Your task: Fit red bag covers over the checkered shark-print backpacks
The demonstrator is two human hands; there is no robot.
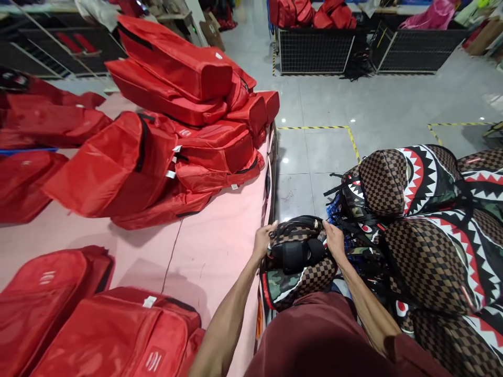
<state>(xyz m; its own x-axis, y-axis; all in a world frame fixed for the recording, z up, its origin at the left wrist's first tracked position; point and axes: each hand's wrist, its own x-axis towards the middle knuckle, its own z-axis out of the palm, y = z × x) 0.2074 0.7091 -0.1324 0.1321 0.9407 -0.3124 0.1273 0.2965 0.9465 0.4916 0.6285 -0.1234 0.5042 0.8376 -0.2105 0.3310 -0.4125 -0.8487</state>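
A brown checkered and camouflage backpack (301, 267) with a black top handle rests against my lap, beside the table's edge. My left hand (264, 240) grips its upper left side, fingers curled over the top. On the bag's upper right side my right hand (334, 238) is closed, close to the black straps. A heap of matching shark-mouth backpacks (428, 220) lies just to the right of my right arm.
A pink-topped table (220, 230) to the left carries a stack of red bags (184, 125) and more red bags (102, 330) near me. Grey tiled floor (353, 104) with yellow tape lines lies ahead. Black wire bins (316, 50) with red bags stand at the back.
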